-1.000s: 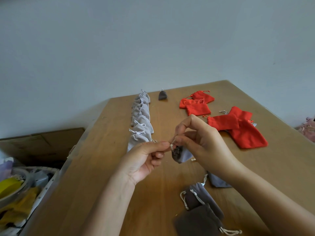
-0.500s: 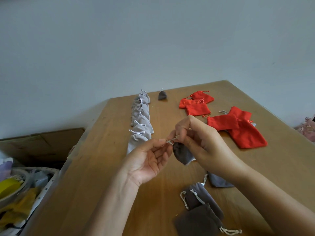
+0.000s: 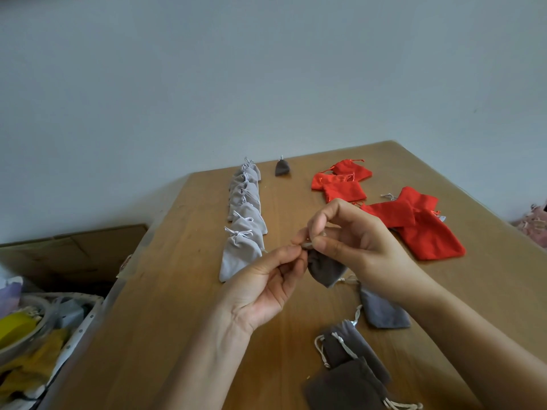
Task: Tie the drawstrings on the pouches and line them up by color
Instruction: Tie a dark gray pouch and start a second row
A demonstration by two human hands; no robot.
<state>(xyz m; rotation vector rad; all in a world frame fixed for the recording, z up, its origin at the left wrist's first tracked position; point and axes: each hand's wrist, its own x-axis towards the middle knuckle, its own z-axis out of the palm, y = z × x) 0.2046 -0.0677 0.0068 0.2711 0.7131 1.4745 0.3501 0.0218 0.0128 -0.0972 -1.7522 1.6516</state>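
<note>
Now, both hands are up over the middle of the wooden surface (image 3: pixel 177 291), working a small dark grey pouch (image 3: pixel 325 269) between them. The left hand (image 3: pixel 266 288) is turned palm up, thumb and forefinger pinching the pale drawstring (image 3: pixel 306 245) right at the pouch's gathered neck, the other fingers (image 3: pixel 291 269) curled loosely beneath. The right hand (image 3: pixel 364 244) comes in from the other side, thumb and forefinger pinching the same cord at the same spot, the remaining fingers arched above. The pouch hangs below the pinch; whether its bottom touches the surface, I cannot tell. Left of the hands runs a tidy row of light grey pouches (image 3: pixel 245 220), each topped with a bow, overlapping one another towards the far edge. Just beside the far end of that row stands a single dark grey pouch (image 3: pixel 282 168), neck drawn closed. Further right, red pouches (image 3: pixel 420 229) lie flat in two loose heaps. Close to the person, beneath the right forearm, a blue-grey pouch (image 3: pixel 383 312) lies flat, and nearer in two dark brown-grey pouches (image 3: pixel 352 350) overlap, cords loose. Off the left edge sit a cardboard box (image 3: pixel 74 253) and a basket (image 3: pixel 85 315) of mixed cloth.
</note>
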